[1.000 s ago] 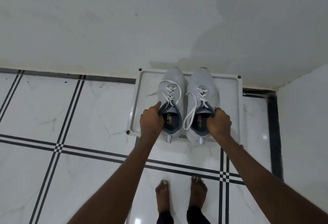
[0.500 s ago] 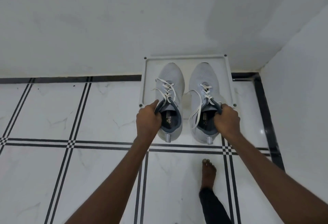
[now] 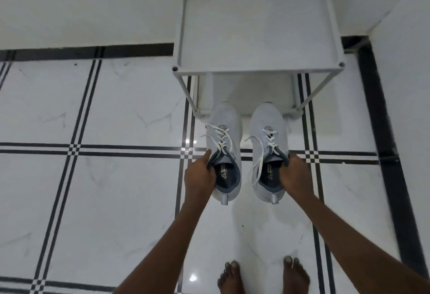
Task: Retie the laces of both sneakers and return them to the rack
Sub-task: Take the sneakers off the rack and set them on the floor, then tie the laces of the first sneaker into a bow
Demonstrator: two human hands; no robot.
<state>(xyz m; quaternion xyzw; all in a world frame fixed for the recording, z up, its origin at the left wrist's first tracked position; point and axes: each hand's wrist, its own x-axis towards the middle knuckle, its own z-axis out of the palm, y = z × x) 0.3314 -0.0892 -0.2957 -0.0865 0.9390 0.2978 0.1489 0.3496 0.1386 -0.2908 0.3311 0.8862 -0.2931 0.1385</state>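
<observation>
Floor (image 3: 116,200) white glossy tile with black line grid, white walls meeting at 1 o'clock corner. Rack (image 3: 257,68) at 12, top shelf bare. Left hand (image 3: 200,178) clamped on left sneaker (image 3: 224,151) collar, right hand (image 3: 296,175) clamped on right sneaker (image 3: 270,151) collar, laces (image 3: 256,165) loose. Bare feet (image 3: 230,278) at 6. Earlier both sneakers sat on the top shelf; now held in front of the rack, toes near its lower edge.

The glossy white marble-pattern tiled floor (image 3: 116,200) carries thin black double lines that cross in small checkered squares, and bright light spots reflect from it. A broad black border strip (image 3: 386,154) runs along the base of the plain white painted walls (image 3: 93,3), which meet in a corner at upper right.
</observation>
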